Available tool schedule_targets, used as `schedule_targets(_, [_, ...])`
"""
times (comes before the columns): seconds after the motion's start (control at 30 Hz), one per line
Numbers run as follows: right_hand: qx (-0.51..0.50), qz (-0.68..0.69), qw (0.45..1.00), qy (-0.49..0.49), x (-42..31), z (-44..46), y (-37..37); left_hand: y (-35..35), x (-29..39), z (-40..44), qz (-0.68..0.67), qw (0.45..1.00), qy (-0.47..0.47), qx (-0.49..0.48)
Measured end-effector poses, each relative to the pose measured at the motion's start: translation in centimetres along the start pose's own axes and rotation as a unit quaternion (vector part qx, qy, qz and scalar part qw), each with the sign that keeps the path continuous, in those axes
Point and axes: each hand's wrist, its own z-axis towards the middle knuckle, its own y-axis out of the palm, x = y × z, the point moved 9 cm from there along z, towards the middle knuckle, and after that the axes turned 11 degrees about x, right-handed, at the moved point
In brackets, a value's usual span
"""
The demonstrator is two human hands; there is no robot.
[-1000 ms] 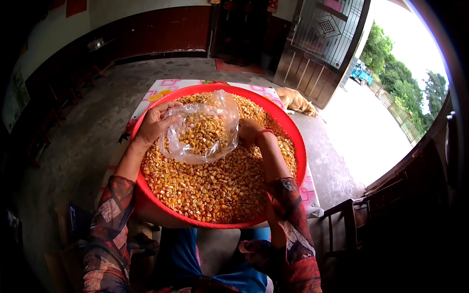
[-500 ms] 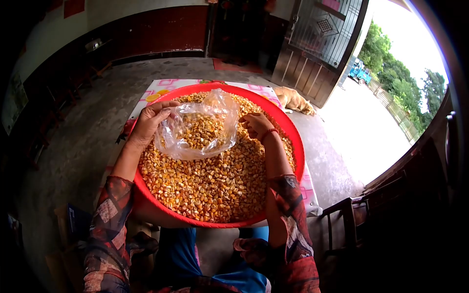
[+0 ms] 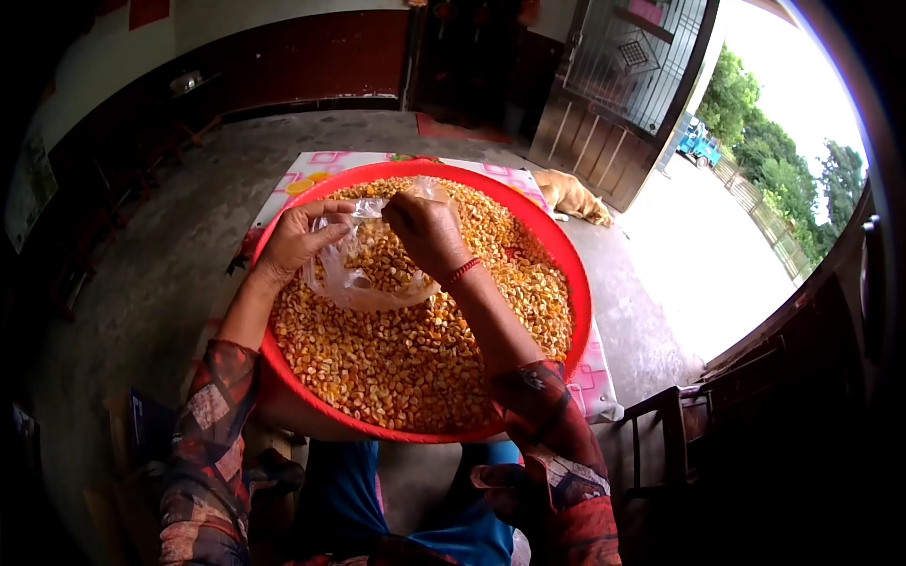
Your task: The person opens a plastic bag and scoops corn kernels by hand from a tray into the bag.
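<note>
Corn fills a red basin and a clear bag on top. Left hand pinches the bag's edge; right hand, earlier beside the bag, is now over it, fingers curled closed, contents hidden.

A tan dog lies near the open door.

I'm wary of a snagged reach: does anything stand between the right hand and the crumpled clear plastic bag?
Nothing visible does. The right hand is over the right side of the crumpled clear plastic bag; the left hand holds its left edge. Whatever lies beneath the right hand is hidden.
</note>
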Motion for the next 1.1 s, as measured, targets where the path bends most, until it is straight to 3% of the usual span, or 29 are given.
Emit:
schedule_targets(0.13, [-0.067,-0.02,0.997,-0.024,-0.6,-0.9,1.4,0.0,0.1,0.0,-0.008,1.0,-0.005,0.0])
schedule_targets(0.2, [0.004,-0.021,0.994,-0.105,-2.1,-0.1,-0.4,0.1,0.4,0.0,0.005,1.0,0.009,0.005])
schedule_targets(0.33, [0.14,-0.038,0.988,-0.05,0.0,1.2,-4.6,0.0,0.4,-0.1,0.015,1.0,0.011,-0.008])
schedule_targets(0.43, [0.175,-0.098,0.979,0.014,4.0,0.9,-6.7,0.1,0.5,-0.1,-0.004,1.0,0.014,-0.008])
schedule_targets(0.53, [0.079,-0.221,0.966,0.108,10.1,-1.3,-6.2,0.1,0.3,-0.1,-0.012,1.0,0.011,-0.009])
schedule_targets(0.57, [0.079,-0.222,0.966,0.109,11.4,-2.0,-6.2,0.2,0.4,-0.1,-0.012,1.0,0.01,-0.01])
schedule_targets(0.63, [-0.055,-0.282,0.936,0.203,14.6,-3.8,-4.7,0.2,0.8,-0.1,-0.012,1.0,0.028,0.002])
schedule_targets(0.73, [-0.13,-0.286,0.916,0.249,16.0,-5.1,-3.7,0.1,0.7,-0.1,-0.015,0.999,0.032,0.003])
schedule_targets(0.87, [-0.159,-0.21,0.94,0.218,17.1,-5.2,-1.0,0.0,0.4,-0.2,-0.006,1.0,0.02,-0.007])
schedule_targets(0.97, [-0.185,-0.206,0.943,0.186,13.5,-4.7,-1.5,-0.1,0.2,-0.1,0.003,1.0,0.02,-0.004])
schedule_targets(1.1, [-0.266,-0.176,0.92,0.229,12.0,-4.5,-1.3,-0.1,0.2,-0.2,0.007,1.0,0.017,-0.004])
